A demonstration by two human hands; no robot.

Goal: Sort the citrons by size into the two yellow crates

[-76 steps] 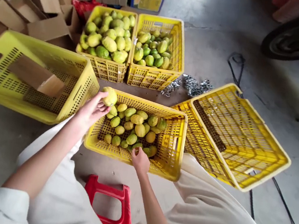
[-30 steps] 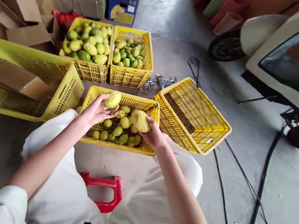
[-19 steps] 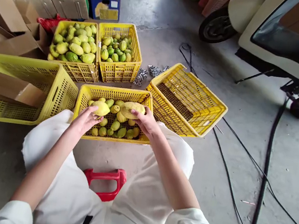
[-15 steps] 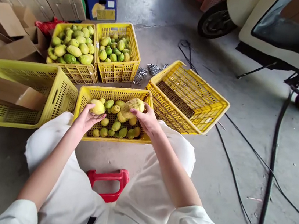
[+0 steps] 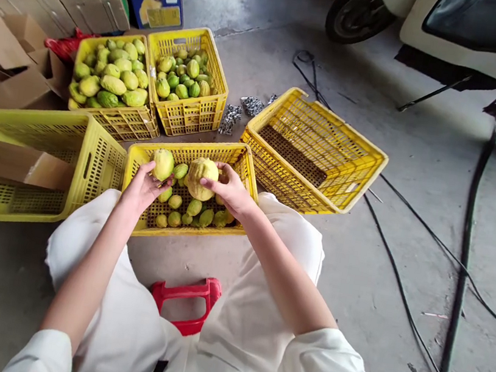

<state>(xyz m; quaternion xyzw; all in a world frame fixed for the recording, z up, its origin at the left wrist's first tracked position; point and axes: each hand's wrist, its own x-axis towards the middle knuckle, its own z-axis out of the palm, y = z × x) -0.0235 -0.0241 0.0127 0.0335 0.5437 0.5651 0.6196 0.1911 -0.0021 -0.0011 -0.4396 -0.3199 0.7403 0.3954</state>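
Observation:
In front of my knees stands a yellow plastic crate (image 5: 185, 236) with several small green-yellow fruits in it. My left hand (image 5: 139, 186) holds a smooth, oval yellow-green fruit (image 5: 163, 165) in its fingers above the crate's left half. A larger, paler yellow fruit (image 5: 201, 178) with a bumpy, ribbed skin is gripped by my right hand (image 5: 231, 191), thumb in front and fingers behind. The two fruits are close together but apart, and they hide part of the pile below.
Two crates behind hold more fruit: a left one (image 5: 141, 125) and a right one (image 5: 193, 118). A tilted yellow crate (image 5: 351, 142) lies right. Cardboard (image 5: 11, 162) sits in the left crate (image 5: 73, 186). A red stool (image 5: 187, 291), black cables (image 5: 461, 271) and a scooter (image 5: 462, 43) are also around.
The right-hand fruit has moved left and turned, so another side faces me. My left hand has raised and turned its fruit, bringing the two closer. The whole view has shifted slightly.

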